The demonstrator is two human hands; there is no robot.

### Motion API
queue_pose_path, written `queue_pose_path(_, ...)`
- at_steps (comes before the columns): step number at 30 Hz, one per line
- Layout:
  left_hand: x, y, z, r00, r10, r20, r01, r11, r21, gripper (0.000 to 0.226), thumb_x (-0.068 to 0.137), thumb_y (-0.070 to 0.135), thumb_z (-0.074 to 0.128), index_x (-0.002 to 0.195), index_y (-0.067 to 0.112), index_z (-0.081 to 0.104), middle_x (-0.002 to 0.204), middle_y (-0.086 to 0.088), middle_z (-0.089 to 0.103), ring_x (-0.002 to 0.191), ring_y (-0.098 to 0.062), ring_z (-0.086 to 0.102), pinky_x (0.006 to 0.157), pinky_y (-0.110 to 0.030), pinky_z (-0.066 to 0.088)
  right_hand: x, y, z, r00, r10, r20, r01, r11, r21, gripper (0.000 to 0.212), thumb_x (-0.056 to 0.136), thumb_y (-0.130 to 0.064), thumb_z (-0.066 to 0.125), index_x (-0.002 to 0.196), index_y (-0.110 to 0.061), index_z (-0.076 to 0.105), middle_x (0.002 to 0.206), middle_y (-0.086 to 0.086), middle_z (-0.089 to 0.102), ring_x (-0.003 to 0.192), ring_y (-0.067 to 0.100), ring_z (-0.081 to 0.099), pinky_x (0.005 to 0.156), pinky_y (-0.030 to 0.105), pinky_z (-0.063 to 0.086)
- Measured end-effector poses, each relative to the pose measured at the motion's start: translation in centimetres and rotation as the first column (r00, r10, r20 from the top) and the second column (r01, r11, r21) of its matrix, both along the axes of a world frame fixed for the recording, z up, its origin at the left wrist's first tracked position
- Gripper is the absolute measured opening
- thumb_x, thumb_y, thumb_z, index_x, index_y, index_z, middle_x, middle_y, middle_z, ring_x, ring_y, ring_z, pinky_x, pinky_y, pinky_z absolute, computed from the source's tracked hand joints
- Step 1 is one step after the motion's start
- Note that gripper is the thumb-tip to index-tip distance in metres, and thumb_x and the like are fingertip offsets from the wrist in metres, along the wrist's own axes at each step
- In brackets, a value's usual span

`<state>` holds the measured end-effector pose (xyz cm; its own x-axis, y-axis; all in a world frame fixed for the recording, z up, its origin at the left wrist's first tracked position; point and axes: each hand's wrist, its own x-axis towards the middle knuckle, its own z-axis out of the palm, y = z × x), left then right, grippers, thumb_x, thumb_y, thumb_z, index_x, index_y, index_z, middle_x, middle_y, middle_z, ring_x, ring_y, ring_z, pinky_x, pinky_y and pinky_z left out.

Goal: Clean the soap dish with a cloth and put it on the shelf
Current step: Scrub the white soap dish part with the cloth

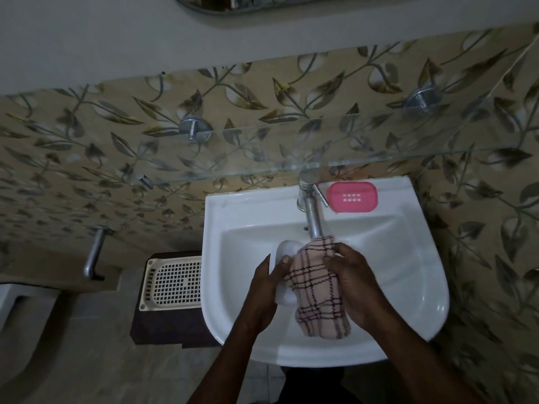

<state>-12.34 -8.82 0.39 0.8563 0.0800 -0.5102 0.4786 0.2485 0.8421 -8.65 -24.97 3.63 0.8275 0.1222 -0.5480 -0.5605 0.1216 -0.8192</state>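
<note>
Soap dish (284,252) sits clasped in the left hand (267,282) over the sink (233,217), right hand's (354,282) grip pressing cloth (316,287) onto it.

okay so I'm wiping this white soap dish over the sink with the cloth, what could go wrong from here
1. The left hand holds the white soap dish only by its edge while the right hand rubs it with the cloth; it could slip into the sink.
2. The tap sits right above the cloth, so a wide wipe may knock it.
3. The glass shelf is transparent and the room is dim, so its edge is easy to misjudge.
</note>
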Motion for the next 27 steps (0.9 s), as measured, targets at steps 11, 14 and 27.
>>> queue_pose_path(11, -1.1, 3.2, 0.3, 0.944, -0.202, -0.261, 0.249, 0.954, 0.164, 0.022, 0.083, 0.001, 0.053, 0.094, -0.001, 0.072, 0.085, -0.015, 0.072, 0.077, -0.028, 0.068, 0.067, -0.033, 0.052, 1.9, -0.9, 4.0, 0.881, 0.218, 0.421, -0.17, 0.974, -0.149, 0.031, 0.095, 0.001, 0.047, 0.11, -0.023, 0.059, 0.111, 0.005, 0.068, 0.1, 0.011, 0.064, 0.086, 0.025, 0.05)
queue_pose_path(14, -0.5, 2.3, 1.0, 0.946, -0.236, -0.22, 0.269, 0.953, 0.136, 0.022, 0.077, 0.006, 0.056, 0.086, 0.008, 0.075, 0.086, -0.014, 0.074, 0.079, -0.029, 0.069, 0.075, -0.034, 0.053, 0.3, 1.0, 2.3, 0.79, 0.453, 0.413, -0.391, 0.891, -0.229, 0.027, 0.087, -0.007, 0.049, 0.112, -0.001, 0.058, 0.111, 0.027, 0.059, 0.101, 0.01, 0.054, 0.093, 0.03, 0.042)
queue_pose_path(27, -0.5, 2.0, 2.0, 0.883, -0.469, 0.032, 0.397, 0.78, 0.484, 0.021, 0.087, 0.02, 0.057, 0.095, 0.005, 0.069, 0.096, -0.007, 0.073, 0.089, -0.012, 0.066, 0.084, -0.032, 0.056, -0.2, 2.2, -1.8, 0.566, 0.703, 0.431, -0.107, 0.581, -0.807, 0.048, 0.09, -0.005, 0.057, 0.137, -0.01, 0.052, 0.129, 0.012, 0.062, 0.114, 0.027, 0.061, 0.094, 0.038, 0.052)
